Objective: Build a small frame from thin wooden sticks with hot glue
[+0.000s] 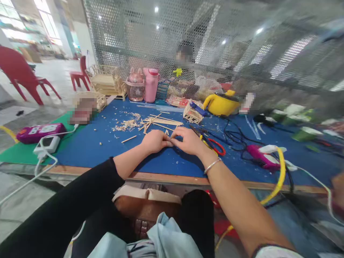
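My left hand (156, 141) and my right hand (188, 142) meet low over the front of the blue table, fingertips touching. Both have thumb and fingers pinched together, and whatever lies between them is hidden or too small to name. Just behind the fingers lies a loose pile of thin wooden sticks (163, 121). Pale wood scraps (129, 124) are scattered left of the pile. A single short stick (129, 139) lies left of my left hand. Beside my right wrist rests a cutting tool with red handles (217, 147), partly covered by the hand.
A small wooden stick frame (192, 114), a yellow pot (223, 104) and a pink bottle (151, 85) stand along the back. Black cables (236, 136) and a magenta power strip (262, 157) lie right. Another purple strip (40, 132) sits left. A perforated metal screen (150, 43) rises behind.
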A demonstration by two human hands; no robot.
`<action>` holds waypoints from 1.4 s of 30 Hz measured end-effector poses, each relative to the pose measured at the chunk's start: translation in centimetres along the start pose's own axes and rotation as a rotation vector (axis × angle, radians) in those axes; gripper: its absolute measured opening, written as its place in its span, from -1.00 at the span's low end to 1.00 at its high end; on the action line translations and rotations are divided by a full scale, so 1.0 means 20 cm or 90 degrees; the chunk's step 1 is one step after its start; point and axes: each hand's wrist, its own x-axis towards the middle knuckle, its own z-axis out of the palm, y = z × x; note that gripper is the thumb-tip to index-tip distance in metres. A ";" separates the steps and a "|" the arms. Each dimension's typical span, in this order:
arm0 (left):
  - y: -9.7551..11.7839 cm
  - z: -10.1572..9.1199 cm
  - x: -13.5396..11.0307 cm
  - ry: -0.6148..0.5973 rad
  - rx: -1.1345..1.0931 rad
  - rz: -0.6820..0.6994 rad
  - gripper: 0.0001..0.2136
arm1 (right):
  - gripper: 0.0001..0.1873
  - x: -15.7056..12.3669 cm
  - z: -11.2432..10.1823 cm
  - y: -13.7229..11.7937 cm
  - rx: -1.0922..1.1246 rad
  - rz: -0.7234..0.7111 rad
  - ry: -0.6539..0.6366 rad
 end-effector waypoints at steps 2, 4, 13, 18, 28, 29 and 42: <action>0.01 -0.01 0.00 -0.010 0.012 -0.015 -0.73 | -0.85 0.00 0.01 0.01 0.012 -0.001 -0.003; 0.02 -0.01 0.00 -0.017 0.020 -0.023 -0.72 | -0.89 -0.01 0.01 0.02 0.044 0.020 0.004; 0.04 -0.01 0.00 -0.014 0.010 0.005 -0.74 | -0.70 -0.07 -0.01 0.21 0.073 0.131 -0.078; 0.02 -0.02 0.05 -0.070 -0.018 0.043 -0.79 | -0.82 -0.04 0.02 0.18 0.058 0.089 -0.084; -0.01 -0.02 0.05 -0.049 -0.018 0.073 -0.80 | -0.83 -0.03 0.07 0.17 0.078 0.057 -0.072; -0.01 -0.02 0.06 -0.054 -0.018 0.066 -0.80 | -0.84 -0.02 0.07 0.16 0.084 0.059 -0.075; 0.00 -0.02 0.06 -0.074 -0.027 0.031 -0.80 | -0.82 -0.02 0.08 0.14 0.147 0.104 -0.068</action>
